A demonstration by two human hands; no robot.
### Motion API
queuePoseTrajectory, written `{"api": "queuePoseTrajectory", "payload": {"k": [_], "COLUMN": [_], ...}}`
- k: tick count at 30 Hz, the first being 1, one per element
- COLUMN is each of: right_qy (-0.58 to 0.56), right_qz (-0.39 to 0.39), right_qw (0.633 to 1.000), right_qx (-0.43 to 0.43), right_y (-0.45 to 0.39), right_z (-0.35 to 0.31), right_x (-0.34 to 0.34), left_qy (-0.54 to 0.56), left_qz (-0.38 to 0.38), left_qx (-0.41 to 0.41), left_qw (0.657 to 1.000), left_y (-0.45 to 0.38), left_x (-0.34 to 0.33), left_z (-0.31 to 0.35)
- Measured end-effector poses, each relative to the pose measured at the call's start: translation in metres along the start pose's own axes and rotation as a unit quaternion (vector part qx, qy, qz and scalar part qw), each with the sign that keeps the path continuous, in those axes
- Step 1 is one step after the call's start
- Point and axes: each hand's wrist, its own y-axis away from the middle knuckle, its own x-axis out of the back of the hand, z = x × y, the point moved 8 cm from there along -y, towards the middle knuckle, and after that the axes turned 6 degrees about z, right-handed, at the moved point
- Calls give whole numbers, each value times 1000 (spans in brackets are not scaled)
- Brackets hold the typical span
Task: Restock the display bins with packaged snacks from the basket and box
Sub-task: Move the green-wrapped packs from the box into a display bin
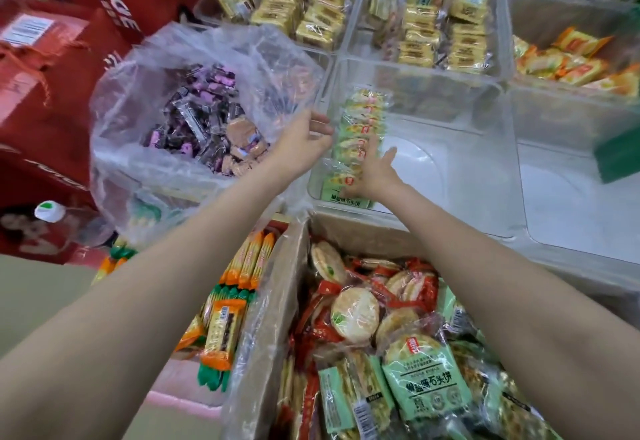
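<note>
Green cracker packets [360, 131] stand in a row along the left wall of a clear display bin [450, 169]. My left hand [306, 138] is at the bin's left wall beside the row, fingers loosely curved. My right hand [372, 169] reaches into the bin with straight fingers pressing against the packets. Below, a cardboard box [277, 301] holds red and green round-cracker packets [426, 380]. To its left, a pink basket [183, 401] holds orange-and-green snack bars [225, 329].
A clear plastic bag [194, 110] of purple and tan sweets sits left of the bin. Behind are bins of yellow packets [311, 7] and orange packets [571, 62]. Red gift boxes [52, 93] stand at the left. A green tag [620, 155] sits at the right.
</note>
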Motion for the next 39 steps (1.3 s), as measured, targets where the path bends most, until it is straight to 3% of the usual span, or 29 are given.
{"api": "queuePoseTrajectory", "payload": {"k": [6,11,13,16,18,21,23,25,26,30,31,34,36,39], "right_qy": [-49,-64,-54,-86,-21,74,107,112,101,-25,-36,-24,-25,-46], "right_qz": [-29,18,38,16,-12,-85,-162,-222,-239,-233,-227,-215,-168,-81], "right_qw": [998,997,995,986,983,967,949,942,945,965,967,969,978,989], "right_qx": [40,36,74,143,182,228,249,225,201,117,110,119,119,115], "right_y": [-6,16,42,93,126,171,192,207,213,224,225,223,214,200], "right_z": [-4,11,14,29,45,66,77,90,96,110,111,107,103,100], "right_x": [-5,44,75,104,110,92,62,34,21,-15,-19,-10,13,52], "left_qy": [-20,-28,-14,-15,-42,-180,-297,-376,-393,-451,-501,-633,-635,-632], "left_qz": [12,25,-21,-162,-245,-375,-475,-528,-531,-460,-442,-443,-477,-492], "left_qx": [-20,-115,-146,-163,-153,-136,-107,-72,-62,-35,-33,3,53,53], "left_qw": [1000,993,989,973,957,899,821,758,748,764,744,635,606,596], "left_y": [7,26,43,80,106,140,166,192,200,195,191,192,204,214], "left_x": [1,-14,-37,-84,-111,-139,-155,-163,-165,-153,-143,-115,-106,-100], "left_z": [4,37,52,62,61,41,18,-1,-5,-15,-21,-46,-62,-69]}}
